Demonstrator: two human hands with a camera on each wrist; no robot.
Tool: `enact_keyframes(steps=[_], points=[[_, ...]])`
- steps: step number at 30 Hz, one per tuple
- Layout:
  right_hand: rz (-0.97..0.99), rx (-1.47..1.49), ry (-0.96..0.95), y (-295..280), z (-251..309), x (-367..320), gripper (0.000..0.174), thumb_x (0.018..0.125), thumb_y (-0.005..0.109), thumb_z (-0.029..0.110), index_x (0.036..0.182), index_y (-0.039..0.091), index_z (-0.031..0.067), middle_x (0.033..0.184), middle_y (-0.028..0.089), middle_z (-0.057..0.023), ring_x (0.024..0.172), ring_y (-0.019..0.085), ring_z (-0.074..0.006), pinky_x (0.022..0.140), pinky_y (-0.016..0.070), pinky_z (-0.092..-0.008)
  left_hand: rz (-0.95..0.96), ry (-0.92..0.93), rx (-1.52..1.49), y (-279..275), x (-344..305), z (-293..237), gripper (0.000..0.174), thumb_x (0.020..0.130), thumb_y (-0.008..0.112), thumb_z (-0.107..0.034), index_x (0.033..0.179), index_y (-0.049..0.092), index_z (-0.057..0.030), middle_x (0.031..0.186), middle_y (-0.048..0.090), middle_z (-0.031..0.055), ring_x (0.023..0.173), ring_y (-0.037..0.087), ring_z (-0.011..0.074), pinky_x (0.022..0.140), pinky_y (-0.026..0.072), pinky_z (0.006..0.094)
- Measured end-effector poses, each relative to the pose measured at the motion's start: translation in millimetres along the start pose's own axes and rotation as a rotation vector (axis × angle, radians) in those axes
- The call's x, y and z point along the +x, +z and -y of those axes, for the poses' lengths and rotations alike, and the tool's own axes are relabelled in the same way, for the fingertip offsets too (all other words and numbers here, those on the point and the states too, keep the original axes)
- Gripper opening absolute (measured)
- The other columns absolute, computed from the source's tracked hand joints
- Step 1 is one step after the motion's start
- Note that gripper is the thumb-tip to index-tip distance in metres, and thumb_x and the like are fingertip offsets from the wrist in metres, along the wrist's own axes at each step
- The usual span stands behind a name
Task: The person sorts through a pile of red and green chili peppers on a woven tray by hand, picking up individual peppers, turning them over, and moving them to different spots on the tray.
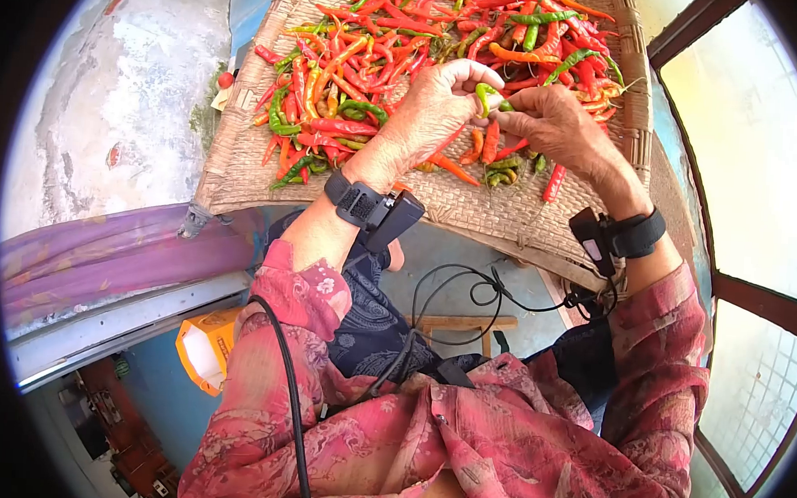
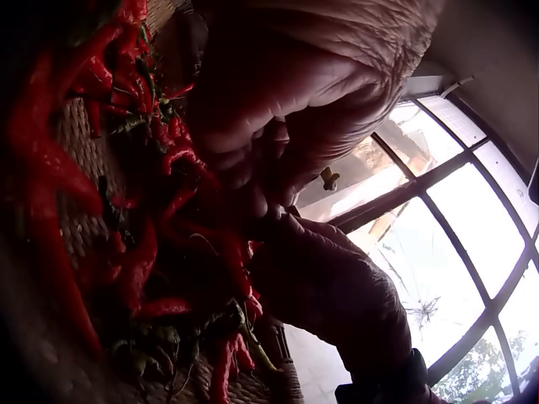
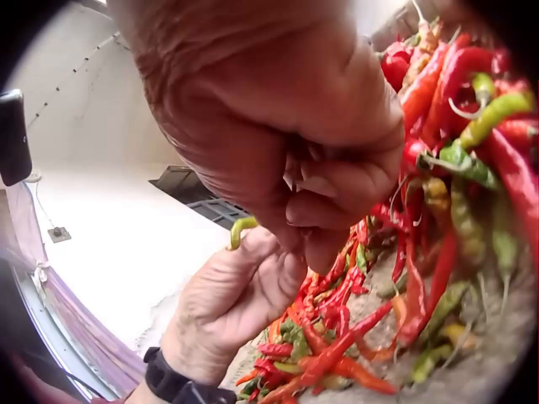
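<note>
Over the near part of a woven mat, both hands meet at a small, curved green chili pepper [image 1: 483, 98]. My left hand [image 1: 428, 106] grips it between thumb and fingers, and its bent end sticks up past the thumb in the right wrist view [image 3: 241, 231]. My right hand [image 1: 567, 136] pinches at the pepper's other end, fingertips close against the left ones. Much of the pepper is hidden by the fingers. Red chili peppers [image 1: 409, 51] lie heaped behind and beneath the hands, with green and orange ones mixed in.
The woven mat [image 1: 509, 210] has a raised rim. A few green chili peppers [image 1: 503, 172] lie near its front. Black cable [image 1: 451, 270] hangs below, above a wooden stool [image 1: 467, 323]. A framed window [image 1: 756, 132] stands at right, an orange box [image 1: 209, 347] at lower left.
</note>
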State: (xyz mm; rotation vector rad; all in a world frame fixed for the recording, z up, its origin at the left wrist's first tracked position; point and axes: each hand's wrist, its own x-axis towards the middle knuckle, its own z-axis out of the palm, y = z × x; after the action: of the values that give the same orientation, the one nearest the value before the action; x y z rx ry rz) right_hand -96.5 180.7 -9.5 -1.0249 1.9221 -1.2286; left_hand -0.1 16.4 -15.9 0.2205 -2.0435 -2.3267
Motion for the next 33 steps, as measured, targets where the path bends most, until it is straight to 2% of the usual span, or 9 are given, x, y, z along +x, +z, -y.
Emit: enact_keyframes(steps=[3,5,8,12,15,19,23,30,33], points=[[-0.041,-0.271,-0.042,-24,11,-3,0.027,0.081,0.061,0.025,0.075,0.068,-0.0010,0.055,0.058,-0.0048,0.052,0.055,-0.0112,0.050,0.0438,-0.0291,-0.053,0.109,0.112,-5,1,5,0.021,0.085,0.064,-0.014,0.101,0.059,-0.0016,0.090,0.064,0.0035,0.077,0.061,0.0089,0.067,0.0507,0.0241],[-0.196,-0.257,-0.078,-42,5,3,0.029,0.083,0.061,0.029,0.089,0.067,0.0004,0.056,0.058,-0.0078,0.053,0.056,-0.0125,0.051,0.0450,-0.0302,-0.084,0.145,0.758,-7,-2,3,0.017,0.083,0.065,-0.014,0.095,0.062,-0.0010,0.083,0.065,0.0033,0.074,0.061,0.0090,0.067,0.0504,0.0249],[-0.543,-0.315,-0.167,-55,22,3,0.051,0.087,0.060,0.037,0.125,0.051,0.0030,0.070,0.063,-0.0049,0.062,0.055,-0.0086,0.050,0.0416,-0.0266,-0.005,0.127,0.919,4,-4,17,0.019,0.079,0.065,-0.015,0.090,0.060,-0.0010,0.077,0.065,0.0090,0.073,0.065,0.0193,0.066,0.0506,0.0313],[-0.564,-0.506,-0.155,-57,20,-10,0.029,0.085,0.061,0.027,0.101,0.063,0.0041,0.065,0.062,-0.0130,0.056,0.061,-0.0218,0.054,0.0481,-0.0340,-0.058,0.323,1.339,21,-3,43,0.019,0.076,0.061,-0.011,0.091,0.051,-0.0032,0.073,0.060,0.0123,0.073,0.061,0.0332,0.063,0.0477,0.0418],[-0.209,-0.432,-0.326,-45,5,-21,0.013,0.079,0.059,0.016,0.081,0.065,0.0050,0.068,0.062,-0.0145,0.063,0.062,-0.0289,0.058,0.0490,-0.0366,0.007,0.303,1.191,21,4,50,0.022,0.075,0.058,-0.008,0.092,0.046,-0.0044,0.072,0.057,0.0129,0.072,0.057,0.0377,0.063,0.0450,0.0463],[0.285,-0.716,-0.085,-26,-1,-44,0.008,0.076,0.059,0.008,0.081,0.063,0.0046,0.075,0.063,-0.0148,0.072,0.062,-0.0313,0.065,0.0496,-0.0375,0.030,-0.006,0.725,18,12,37,0.017,0.078,0.060,-0.005,0.089,0.048,-0.0045,0.070,0.056,0.0046,0.065,0.059,0.0154,0.053,0.0438,0.0299],[0.274,-0.882,0.003,-3,-17,-57,0.013,0.077,0.059,0.016,0.076,0.057,0.0034,0.068,0.060,-0.0157,0.071,0.061,-0.0336,0.063,0.0469,-0.0440,0.078,-0.174,0.088,8,10,8,0.027,0.080,0.065,-0.009,0.101,0.049,-0.0050,0.078,0.056,0.0001,0.063,0.051,0.0066,0.056,0.0430,0.0192],[0.270,-0.784,-0.009,-17,9,-52,0.019,0.077,0.059,0.023,0.075,0.063,0.0042,0.068,0.062,-0.0176,0.066,0.062,-0.0354,0.060,0.0496,-0.0427,0.010,-0.080,0.054,-7,7,3,0.034,0.082,0.065,-0.012,0.109,0.047,-0.0012,0.088,0.059,0.0038,0.071,0.058,0.0098,0.064,0.0483,0.0217],[0.246,-0.313,0.117,-40,29,-55,0.024,0.083,0.062,0.024,0.069,0.057,0.0043,0.056,0.056,-0.0054,0.050,0.057,-0.0150,0.046,0.0447,-0.0284,-0.042,-0.069,0.152,-9,7,5,0.038,0.083,0.063,-0.012,0.113,0.046,0.0013,0.091,0.059,0.0055,0.074,0.059,0.0114,0.065,0.0496,0.0234]])
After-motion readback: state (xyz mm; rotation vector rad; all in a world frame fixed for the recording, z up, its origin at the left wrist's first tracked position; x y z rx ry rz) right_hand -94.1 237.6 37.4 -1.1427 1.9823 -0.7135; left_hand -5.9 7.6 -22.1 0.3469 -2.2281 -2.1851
